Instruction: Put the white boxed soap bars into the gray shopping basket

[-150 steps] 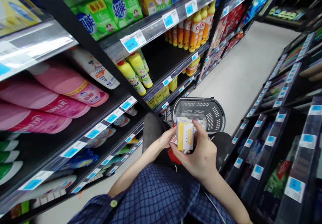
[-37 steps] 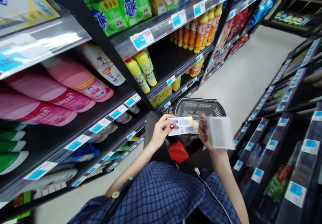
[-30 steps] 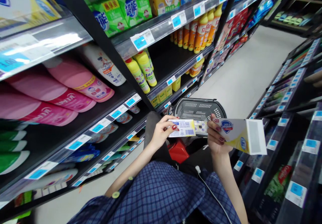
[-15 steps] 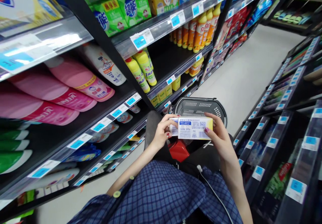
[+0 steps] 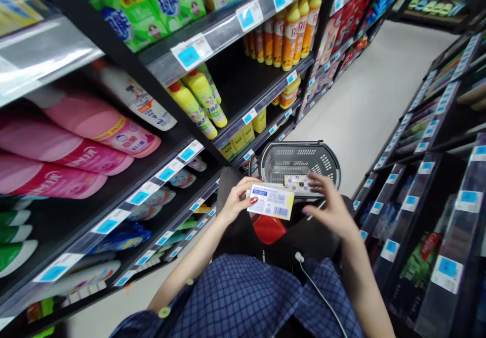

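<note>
A white and yellow box (image 5: 271, 201) with a barcode and a blue printed label is pinched at its left end by my left hand (image 5: 239, 198). It is held above my lap, slightly tilted. My right hand (image 5: 328, 201) is to the right of the box, apart from it, with fingers spread and nothing between them. Beyond the hands stands a dark grey shopping basket (image 5: 299, 147) with holes in its walls. Inside the basket lie several small white and yellow packs (image 5: 298, 182), partly hidden by the box and my right hand.
On the left, shelves hold pink bottles (image 5: 94, 160), yellow bottles (image 5: 205, 97), orange bottles (image 5: 290, 36) and green packs (image 5: 152, 8). The right-hand shelf rack (image 5: 413, 211) stands close to my right arm. A pale floor aisle (image 5: 364, 84) runs ahead between them. Something red (image 5: 268, 229) lies below the box.
My right hand has let go of the box and opened, moving slightly right. The box, in my left hand, has shifted left and tilted. The packs in the basket have come into view.
</note>
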{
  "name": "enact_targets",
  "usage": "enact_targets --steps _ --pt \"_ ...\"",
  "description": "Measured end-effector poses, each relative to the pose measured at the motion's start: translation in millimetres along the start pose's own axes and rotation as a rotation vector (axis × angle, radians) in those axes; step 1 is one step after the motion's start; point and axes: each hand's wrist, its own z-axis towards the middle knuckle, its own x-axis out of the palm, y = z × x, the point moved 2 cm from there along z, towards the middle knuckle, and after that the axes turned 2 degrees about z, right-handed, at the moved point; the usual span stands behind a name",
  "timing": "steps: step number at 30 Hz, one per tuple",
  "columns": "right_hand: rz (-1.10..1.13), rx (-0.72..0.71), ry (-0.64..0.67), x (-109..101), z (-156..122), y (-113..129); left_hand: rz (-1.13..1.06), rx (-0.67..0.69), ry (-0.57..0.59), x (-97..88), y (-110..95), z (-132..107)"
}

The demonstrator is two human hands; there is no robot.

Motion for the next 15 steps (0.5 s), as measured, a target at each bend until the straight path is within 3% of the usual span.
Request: enact_targets --steps 2,6,10,15 --pt "-0.110 -0.095 0.186 27.1 -6.2 -4.3 0.073 -0.035 0.095 6.3 8.9 5.9" --pt "-0.180 -0.063 0.196 61.6 -9.8 -35.9 0.149 -0.104 0.166 18.7 45.8 27.0" --pt "-0.130 -0.047 0.197 55.5 5.1 -92.1 0.121 -0.254 0.304 27.3 103.9 55.6" --pt "-0.144 -0.001 0.401 34.9 51.6 -153.9 0.070 -0.346 0.365 39.9 167.5 97.8"
